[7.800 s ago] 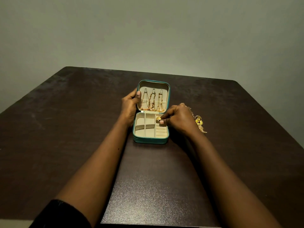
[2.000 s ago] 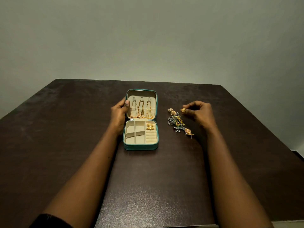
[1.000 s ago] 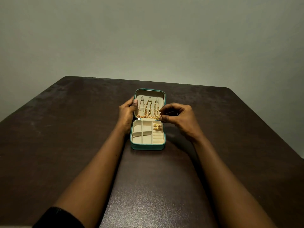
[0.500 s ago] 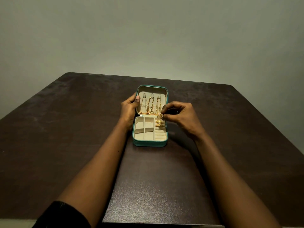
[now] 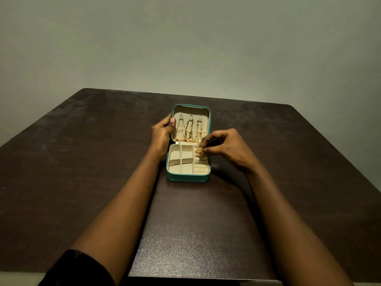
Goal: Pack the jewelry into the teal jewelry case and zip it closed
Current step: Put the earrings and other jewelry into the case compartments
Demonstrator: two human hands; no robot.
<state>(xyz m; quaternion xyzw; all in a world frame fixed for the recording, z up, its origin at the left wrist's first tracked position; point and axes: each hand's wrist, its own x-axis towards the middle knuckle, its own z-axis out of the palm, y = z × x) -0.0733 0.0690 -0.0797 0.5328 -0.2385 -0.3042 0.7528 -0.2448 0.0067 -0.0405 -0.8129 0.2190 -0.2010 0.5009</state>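
Note:
The teal jewelry case point(image 5: 186, 178) lies open on the middle of the dark table, lid propped up at the far side. Gold chains point(image 5: 190, 132) hang from three hooks inside the cream lid. My left hand point(image 5: 162, 134) grips the lid's left edge, thumb on the lining. My right hand point(image 5: 224, 148) pinches a small gold ring point(image 5: 199, 151) between thumb and forefinger, just above the ring-roll slots at the right of the cream tray. The rings placed earlier are hidden under it. The other loose jewelry lies out of sight behind my right hand.
The dark brown table point(image 5: 82, 162) ends at a near edge by my elbows and a far edge against a plain grey wall point(image 5: 185, 48). The case's left and middle tray compartments point(image 5: 180, 162) hold nothing visible.
My right hand picked a gold ring from the pile on the right and carried it to the case, lowering it over the ring rolls. My left hand kept holding the lid.

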